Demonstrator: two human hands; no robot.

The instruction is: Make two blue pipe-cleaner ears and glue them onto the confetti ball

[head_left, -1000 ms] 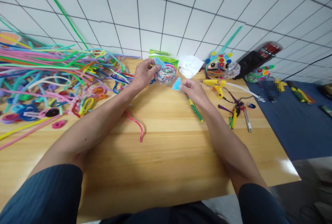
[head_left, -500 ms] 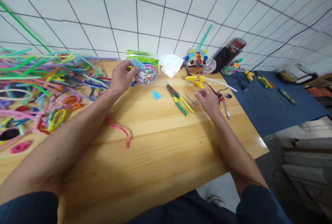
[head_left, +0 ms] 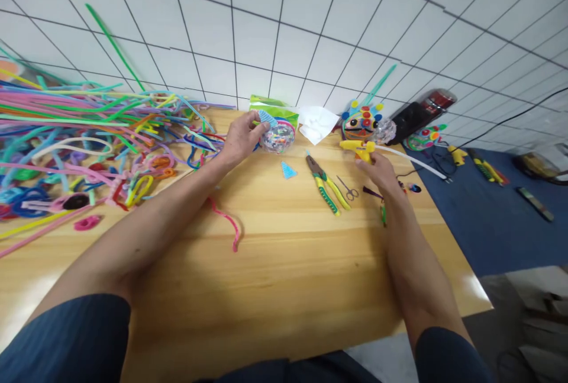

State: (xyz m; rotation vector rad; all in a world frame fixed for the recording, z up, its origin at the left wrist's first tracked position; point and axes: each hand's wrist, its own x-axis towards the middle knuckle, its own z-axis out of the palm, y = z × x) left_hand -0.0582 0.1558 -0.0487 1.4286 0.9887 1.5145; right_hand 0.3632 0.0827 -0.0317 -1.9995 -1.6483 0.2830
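Note:
Between the thumb and fingers of my left hand [head_left: 243,139] is a light-blue ribbed piece [head_left: 267,118]. Right beside these fingers is a clear round ball [head_left: 278,138] with colourful bits; whether the hand touches it I cannot tell. My right hand [head_left: 381,171] is closed round the handle of a yellow glue gun [head_left: 357,147], its nozzle pointing left and a long white glue stick [head_left: 417,159] coming out of its back. A blue striped triangle [head_left: 288,171] lies on the table between the hands, near green-and-yellow pliers [head_left: 328,186] and small scissors [head_left: 349,190].
Heaped pipe cleaners [head_left: 89,128] cover the left of the wooden table [head_left: 284,288]. A pink pipe cleaner [head_left: 228,221] lies nearer me. Along the tiled wall are a white paper [head_left: 318,124], a decorated face ornament [head_left: 360,125] and a dark bottle [head_left: 421,112]. A blue cloth [head_left: 492,217] lies right.
My right hand has moved up to the glue gun and taken hold of its handle. My left hand still pinches the blue piece. The whole view has shifted.

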